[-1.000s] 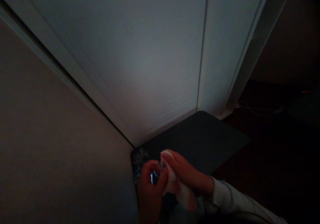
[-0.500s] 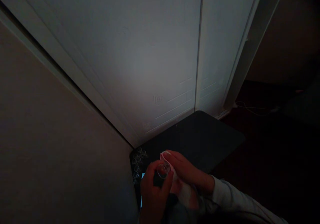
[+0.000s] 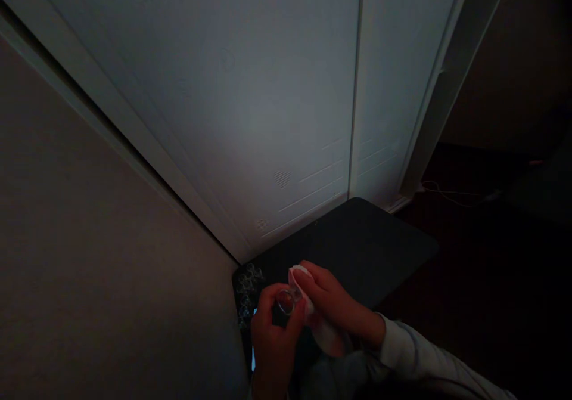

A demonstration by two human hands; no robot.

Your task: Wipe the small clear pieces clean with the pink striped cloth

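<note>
Head view: left hand (image 3: pixel 272 340) holds small clear object (image 3: pixel 285 302) clamped between thumb and fingers, above dark table (image 3: pixel 357 245). Right hand (image 3: pixel 328 295): fingers closed on pink-white cloth (image 3: pixel 329 337), against this object. Similar clear pieces (image 3: pixel 250 278) lie at table's left end.

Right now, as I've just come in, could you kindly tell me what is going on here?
A person's left hand holds a small, clear, round-rimmed piece by its edges. The right hand grips a soft pink-and-white cloth, its upper part up against that piece. More small clear pieces sit clustered at the corner of a dark, flat-topped table, beyond the left hand.
</note>
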